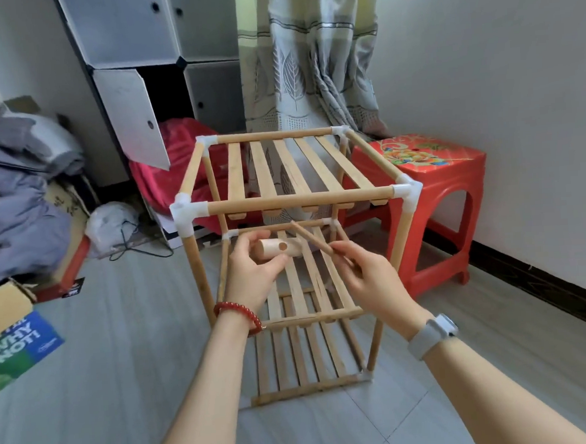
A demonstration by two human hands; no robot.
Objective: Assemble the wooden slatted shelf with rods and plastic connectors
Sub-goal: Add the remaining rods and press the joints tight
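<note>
A wooden slatted shelf [300,200] stands on the floor, its rods joined by white plastic connectors [184,211] at the corners. It has three slatted tiers. In front of the middle tier my left hand [256,268] grips a short thick wooden cylinder [279,248] with a round hole in its side. My right hand [370,279] pinches a thin wooden rod [315,242], whose far end points up and left, just right of the cylinder. Rod and cylinder are close but apart.
A red plastic stool [447,191] stands right of the shelf against the wall. A grey cube cabinet [158,58] with an open door and a curtain [309,56] are behind. Clothes, cardboard boxes [2,308] and a red bag [178,160] lie to the left.
</note>
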